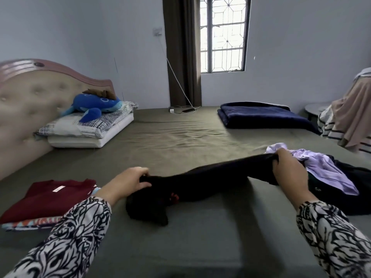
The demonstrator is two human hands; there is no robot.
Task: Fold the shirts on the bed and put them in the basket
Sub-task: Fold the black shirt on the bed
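Note:
A black shirt (pixel 202 183) is stretched across the green bed (pixel 180 141) between both hands, its lower part bunched on the sheet. My left hand (pixel 128 182) pinches one end of it. My right hand (pixel 289 169) grips the other end, raised slightly. To the left lies a folded maroon shirt (pixel 48 197) on top of a folded patterned one (pixel 30 222). At the right a lilac shirt (pixel 325 169) lies crumpled over a dark garment (pixel 349 177). No basket is in view.
Pillows (pixel 90 127) with a blue plush toy (pixel 94 105) sit by the headboard at the back left. A folded navy blanket (pixel 261 115) lies at the back right. A charger and phone (pixel 184 110) rest under the window. Draped clothes (pixel 347 117) hang at the far right.

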